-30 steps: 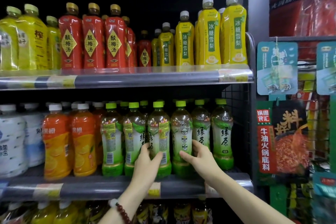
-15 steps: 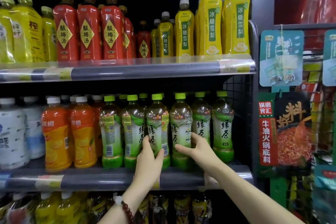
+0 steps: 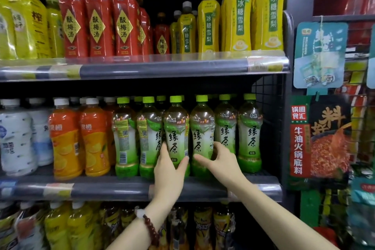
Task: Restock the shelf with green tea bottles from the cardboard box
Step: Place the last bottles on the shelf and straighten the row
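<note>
1. Left hand (image 3: 169, 170): fingers and thumb wrapped around the lower part of a green tea bottle (image 3: 176, 128), third in the front row. A bead bracelet (image 3: 151, 229) sits on that wrist.
2. Right hand (image 3: 220, 161): thumb and fingers curled on the lower label of the next bottle (image 3: 202, 128), just to the right.
3. Both bottles stand upright at the front edge of the middle shelf (image 3: 113, 187), labels facing out.
4. Six green-capped bottles line the front row, towards the shelf's right end; more stand behind.
5. Orange bottles (image 3: 79, 138) stand left of them, touching the row.
6. Upper shelf (image 3: 162, 69): yellow and red bottles.
7. Cardboard box: not in view.
</note>
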The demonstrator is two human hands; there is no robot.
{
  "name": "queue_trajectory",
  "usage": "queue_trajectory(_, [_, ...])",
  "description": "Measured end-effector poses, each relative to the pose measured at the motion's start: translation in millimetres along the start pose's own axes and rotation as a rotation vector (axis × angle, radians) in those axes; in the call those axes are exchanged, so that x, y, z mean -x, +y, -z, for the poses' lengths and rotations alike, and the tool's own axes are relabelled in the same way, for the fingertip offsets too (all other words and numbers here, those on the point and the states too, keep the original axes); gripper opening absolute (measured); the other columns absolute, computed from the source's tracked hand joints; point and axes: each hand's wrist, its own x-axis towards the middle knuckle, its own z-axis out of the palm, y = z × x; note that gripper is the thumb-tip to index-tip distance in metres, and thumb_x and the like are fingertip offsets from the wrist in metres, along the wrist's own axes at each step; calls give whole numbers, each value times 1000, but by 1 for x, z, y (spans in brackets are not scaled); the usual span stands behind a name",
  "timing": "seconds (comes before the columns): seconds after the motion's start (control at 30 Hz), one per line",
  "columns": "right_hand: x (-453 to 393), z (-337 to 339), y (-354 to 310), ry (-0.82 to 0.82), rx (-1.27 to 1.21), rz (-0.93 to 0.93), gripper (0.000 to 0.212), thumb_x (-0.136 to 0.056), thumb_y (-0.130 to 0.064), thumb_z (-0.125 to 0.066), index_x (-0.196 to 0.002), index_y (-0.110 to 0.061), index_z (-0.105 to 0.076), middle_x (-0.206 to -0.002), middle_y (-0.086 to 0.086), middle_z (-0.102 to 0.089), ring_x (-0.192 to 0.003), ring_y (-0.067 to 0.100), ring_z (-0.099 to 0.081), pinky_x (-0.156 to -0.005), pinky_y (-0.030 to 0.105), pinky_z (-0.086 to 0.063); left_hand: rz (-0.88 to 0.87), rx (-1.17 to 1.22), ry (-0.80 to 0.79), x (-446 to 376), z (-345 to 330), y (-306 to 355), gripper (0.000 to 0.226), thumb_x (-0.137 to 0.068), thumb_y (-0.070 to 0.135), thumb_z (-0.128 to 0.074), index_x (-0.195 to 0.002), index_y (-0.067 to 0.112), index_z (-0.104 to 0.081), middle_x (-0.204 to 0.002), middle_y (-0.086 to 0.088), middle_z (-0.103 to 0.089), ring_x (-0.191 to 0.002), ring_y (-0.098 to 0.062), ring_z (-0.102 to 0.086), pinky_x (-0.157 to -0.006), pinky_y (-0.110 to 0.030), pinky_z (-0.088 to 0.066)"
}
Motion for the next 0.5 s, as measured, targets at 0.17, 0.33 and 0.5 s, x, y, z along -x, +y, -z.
queue_trajectory(0.17, [-4,4,-3,-52,-32,-59,93,-78,-48,-72,-148,-8,-29,-153,9,-37,-140,25,-36,-112,37,-31,15,-49,-16,-6,10,-2,75,-86,32,-65,-147,12,-27,-148,-9,-40,-136,-25,-38,-108,-37,-35])
queue_trajectory(0.33, [-2,8,-1,-115,-70,-55,98,-72,-58,-72,-148,-9,-32,-152,7,-40,-140,23,-37,-115,45,-31,-30,-98,52,-4,13,-3,77,-76,35,-74,-140,8,-40,-132,-11,-57,-122,-25,-53,-97,-31,-42])
queue_trajectory(0.5, [-1,5,4,-101,-79,-32,91,-80,-49,-70,-150,-11,-25,-155,7,-33,-142,24,-31,-116,42,-29,-45,-119,-11,-12,18,-12,81,-73,41,-76,-138,7,-44,-133,-14,-58,-124,-27,-53,-104,-40,-44])
